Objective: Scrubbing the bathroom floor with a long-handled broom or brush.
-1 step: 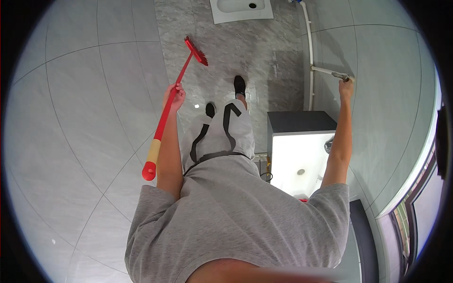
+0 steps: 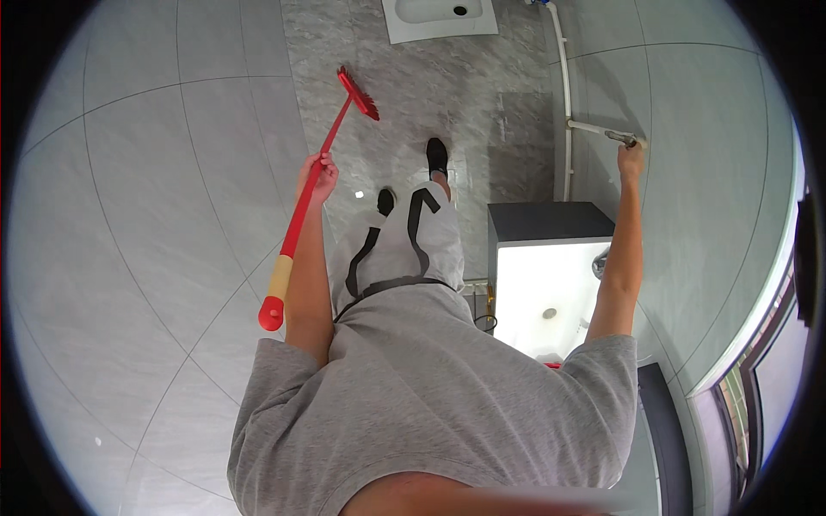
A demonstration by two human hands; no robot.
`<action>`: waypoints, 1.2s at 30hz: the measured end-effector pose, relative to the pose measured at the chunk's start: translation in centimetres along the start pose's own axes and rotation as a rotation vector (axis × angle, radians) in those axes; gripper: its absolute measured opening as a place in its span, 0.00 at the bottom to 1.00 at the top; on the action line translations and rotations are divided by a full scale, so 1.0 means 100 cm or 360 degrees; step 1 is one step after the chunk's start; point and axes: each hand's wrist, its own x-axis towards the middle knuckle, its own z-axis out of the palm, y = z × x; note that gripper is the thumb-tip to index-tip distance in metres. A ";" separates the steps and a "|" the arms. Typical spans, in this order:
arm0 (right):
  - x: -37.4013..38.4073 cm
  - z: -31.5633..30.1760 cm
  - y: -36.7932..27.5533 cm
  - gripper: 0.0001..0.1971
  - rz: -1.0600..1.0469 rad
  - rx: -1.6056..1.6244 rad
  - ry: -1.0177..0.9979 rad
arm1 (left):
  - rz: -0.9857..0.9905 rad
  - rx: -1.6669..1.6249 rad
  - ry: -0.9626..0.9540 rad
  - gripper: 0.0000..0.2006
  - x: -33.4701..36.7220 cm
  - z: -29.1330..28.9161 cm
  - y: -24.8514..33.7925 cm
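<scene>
A long-handled red floor brush (image 2: 292, 225) slants across the left side, its handle banded in yellow near the rounded red end. My left hand (image 2: 318, 178) is closed round the handle's middle. The bristled red head (image 2: 358, 93) points away from me, low over the grey floor; whether it touches is hard to tell. On the right, my arm is stretched out toward the wall. There my right hand (image 2: 631, 161) is closed at a metal tap (image 2: 621, 138) on the end of a white pipe (image 2: 588, 128). Its fingers are partly hidden.
A white squat toilet (image 2: 440, 26) is set in the floor at the far side. To my right stands a dark cabinet (image 2: 551, 221) with a white basin (image 2: 525, 301). Grey tiled walls rise on both sides. A small white piece (image 2: 359, 194) lies near my left shoe (image 2: 385, 200).
</scene>
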 end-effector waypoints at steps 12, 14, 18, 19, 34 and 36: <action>-0.209 -0.069 -0.060 0.34 -0.0472 0.0679 0.0261 | -0.0204 0.0632 -0.0172 0.05 -0.023 -0.027 -0.060; -0.340 -0.112 -0.099 0.27 -0.0622 0.1526 -0.0310 | -0.0118 0.0928 -0.0105 0.07 -0.029 -0.030 -0.103; -0.584 -0.160 -0.140 0.45 -0.0728 0.2010 -0.1176 | -0.0045 0.1285 0.0181 0.04 -0.051 -0.074 -0.171; -0.624 -0.160 -0.134 0.47 -0.0721 0.2128 -0.1403 | 0.0055 0.1403 0.0279 0.04 -0.054 -0.091 -0.191; -0.908 -0.124 -0.005 0.22 0.1186 0.2731 -0.1407 | -0.0245 0.1798 0.0056 0.06 -0.171 -0.309 -0.388; -0.922 -0.119 0.013 0.20 0.1227 0.2802 -0.1394 | -0.0330 0.1645 0.0106 0.05 -0.184 -0.320 -0.400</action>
